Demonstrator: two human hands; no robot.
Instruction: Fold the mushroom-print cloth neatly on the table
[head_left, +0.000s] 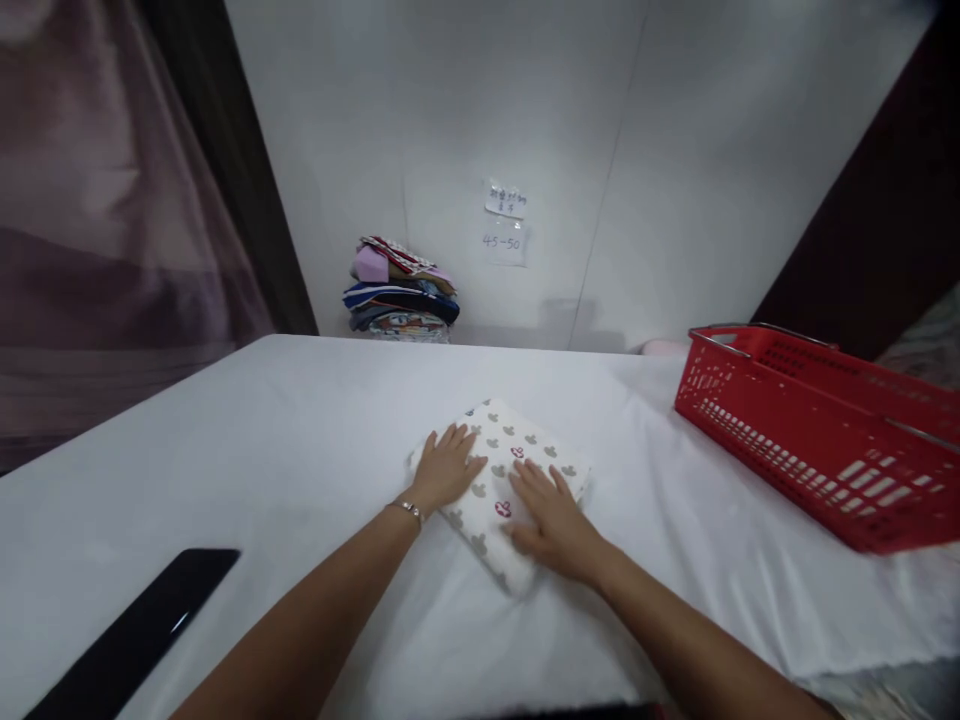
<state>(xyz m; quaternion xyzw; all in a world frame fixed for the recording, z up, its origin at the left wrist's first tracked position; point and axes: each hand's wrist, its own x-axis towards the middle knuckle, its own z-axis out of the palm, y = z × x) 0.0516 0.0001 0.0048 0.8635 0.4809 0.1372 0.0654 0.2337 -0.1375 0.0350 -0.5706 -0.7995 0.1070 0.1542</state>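
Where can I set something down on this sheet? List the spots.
Free: the sheet between the black slab and left hand, behind the folded cloth, and between right hand and basket. Crowded: the middle, both hands on the folded cloth; the right, under the basket.

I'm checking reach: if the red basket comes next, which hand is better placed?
Likely the right hand: it rests on the side of the folded cloth nearer the red basket, while the left hand lies farther away.
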